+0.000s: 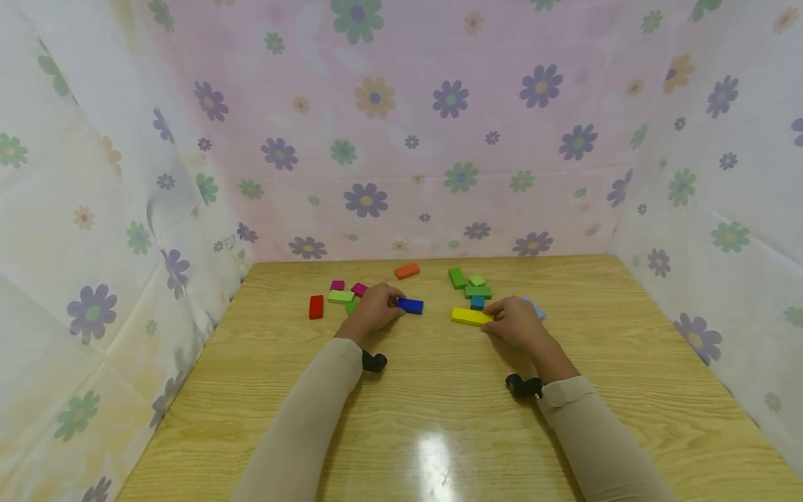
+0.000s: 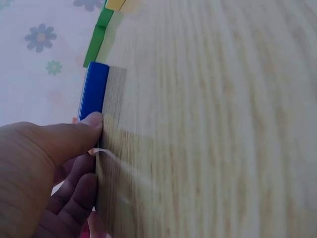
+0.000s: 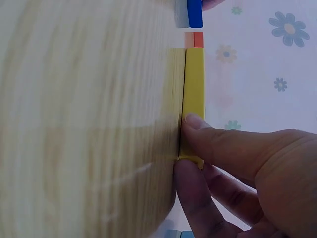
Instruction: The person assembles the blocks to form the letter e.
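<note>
My left hand (image 1: 374, 310) pinches the left end of a dark blue block (image 1: 411, 306) low over the table. In the left wrist view, the thumb lies along that blue block (image 2: 94, 89), whose far end sticks out past the fingers. To the right, my right hand (image 1: 516, 322) grips the right end of a long yellow block (image 1: 469, 316). The right wrist view has the thumb on the face of the yellow block (image 3: 194, 84) and a fingertip at its near end. A gap separates the two blocks. Just behind the yellow one sits a small teal cube (image 1: 477, 303).
Left of my left hand are a red block (image 1: 316, 307), a lime block (image 1: 341, 297), magenta blocks (image 1: 337, 285) and a partly hidden green one (image 1: 351, 307). An orange block (image 1: 407, 271) and several green blocks (image 1: 456, 278) lie farther back. A periwinkle block (image 1: 534, 309) shows behind my right hand.
</note>
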### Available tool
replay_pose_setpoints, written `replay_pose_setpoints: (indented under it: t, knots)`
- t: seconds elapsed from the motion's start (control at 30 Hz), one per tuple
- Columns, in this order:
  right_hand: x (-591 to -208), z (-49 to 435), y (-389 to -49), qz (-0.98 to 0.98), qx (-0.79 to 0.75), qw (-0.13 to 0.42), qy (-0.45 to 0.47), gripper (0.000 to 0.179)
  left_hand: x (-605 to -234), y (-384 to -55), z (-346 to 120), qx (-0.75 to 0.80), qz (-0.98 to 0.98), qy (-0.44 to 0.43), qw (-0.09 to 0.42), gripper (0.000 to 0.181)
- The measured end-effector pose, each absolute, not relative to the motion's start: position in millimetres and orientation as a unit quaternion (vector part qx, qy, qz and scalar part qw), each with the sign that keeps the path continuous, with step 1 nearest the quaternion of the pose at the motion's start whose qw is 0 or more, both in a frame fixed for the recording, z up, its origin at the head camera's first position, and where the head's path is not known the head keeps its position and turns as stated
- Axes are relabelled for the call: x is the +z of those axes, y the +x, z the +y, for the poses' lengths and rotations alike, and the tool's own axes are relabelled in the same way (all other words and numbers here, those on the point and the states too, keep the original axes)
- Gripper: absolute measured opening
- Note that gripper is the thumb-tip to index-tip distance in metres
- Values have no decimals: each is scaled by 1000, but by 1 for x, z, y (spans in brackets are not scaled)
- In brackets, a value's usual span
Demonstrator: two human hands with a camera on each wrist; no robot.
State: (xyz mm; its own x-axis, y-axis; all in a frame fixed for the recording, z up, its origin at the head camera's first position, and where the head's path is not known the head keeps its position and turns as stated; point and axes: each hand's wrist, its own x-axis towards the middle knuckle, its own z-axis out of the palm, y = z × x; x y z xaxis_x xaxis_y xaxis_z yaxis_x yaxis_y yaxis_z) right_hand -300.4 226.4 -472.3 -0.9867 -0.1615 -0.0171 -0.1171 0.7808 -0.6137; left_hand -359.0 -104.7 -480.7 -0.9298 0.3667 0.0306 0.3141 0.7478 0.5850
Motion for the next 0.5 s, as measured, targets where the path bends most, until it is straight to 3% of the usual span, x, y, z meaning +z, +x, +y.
replay_pose_setpoints:
  t: [0.5]
  knots:
    - [-470, 223, -297, 945, -309, 20, -109, 38, -476, -341, -110, 304, 936, 175, 31, 28]
